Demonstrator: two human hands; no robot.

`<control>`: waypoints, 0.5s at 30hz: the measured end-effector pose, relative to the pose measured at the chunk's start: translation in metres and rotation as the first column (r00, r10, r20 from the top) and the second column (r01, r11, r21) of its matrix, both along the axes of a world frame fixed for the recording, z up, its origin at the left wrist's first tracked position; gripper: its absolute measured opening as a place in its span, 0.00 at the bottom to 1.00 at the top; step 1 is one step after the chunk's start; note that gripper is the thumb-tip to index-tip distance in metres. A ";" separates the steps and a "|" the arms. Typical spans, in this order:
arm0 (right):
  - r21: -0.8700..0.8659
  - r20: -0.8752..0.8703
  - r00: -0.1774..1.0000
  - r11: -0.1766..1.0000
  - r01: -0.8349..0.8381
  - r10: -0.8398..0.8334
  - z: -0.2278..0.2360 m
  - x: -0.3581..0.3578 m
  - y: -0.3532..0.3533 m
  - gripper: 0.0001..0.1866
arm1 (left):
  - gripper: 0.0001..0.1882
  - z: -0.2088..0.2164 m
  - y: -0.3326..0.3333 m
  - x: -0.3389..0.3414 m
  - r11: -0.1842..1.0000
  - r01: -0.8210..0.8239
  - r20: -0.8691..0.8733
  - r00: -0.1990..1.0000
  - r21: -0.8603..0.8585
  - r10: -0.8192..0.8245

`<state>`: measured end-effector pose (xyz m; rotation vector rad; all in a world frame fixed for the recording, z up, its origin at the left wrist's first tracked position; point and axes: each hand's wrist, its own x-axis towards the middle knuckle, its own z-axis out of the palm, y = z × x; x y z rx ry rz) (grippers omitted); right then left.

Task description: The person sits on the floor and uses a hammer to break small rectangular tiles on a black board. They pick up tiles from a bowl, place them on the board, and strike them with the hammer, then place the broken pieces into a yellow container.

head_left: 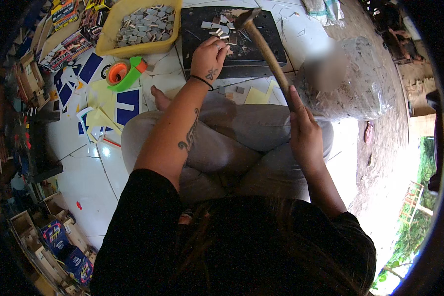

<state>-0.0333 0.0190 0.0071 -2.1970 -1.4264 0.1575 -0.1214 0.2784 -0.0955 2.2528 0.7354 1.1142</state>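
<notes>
Gripping the hammer (261,47) handle low, right hand (305,135) is closed; shaft slants up-left to the head over the black slab (261,29). Left hand (209,56) pinches small grey pieces (221,30) on the slab, just below-left of the head. Yellow tray (108,42) left of slab.

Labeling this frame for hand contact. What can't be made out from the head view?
- What the left hand pinches on the dark slab: its own fingers cover it.
- Small grey pieces by the hammer: too small to tell material.
- Blurred patch on the clear bag: masked.
- Right hand grip: palm side faces away.
- Boxes at the left rim: bent by the fisheye, dark.
</notes>
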 end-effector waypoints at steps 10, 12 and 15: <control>0.000 0.028 0.999 1.000 0.018 -0.018 0.010 -0.005 0.009 0.27 | 0.07 0.001 0.002 0.001 0.998 -0.016 0.045 0.999 -0.069 0.019; -0.071 0.021 0.999 0.997 0.029 -0.027 0.011 -0.004 0.010 0.27 | 0.07 0.002 0.003 0.002 0.996 0.013 0.058 0.998 -0.087 -0.008; -0.095 0.042 0.999 0.995 0.034 -0.030 0.007 -0.002 0.011 0.26 | 0.07 0.003 0.003 0.000 0.996 0.021 0.054 0.998 -0.083 -0.017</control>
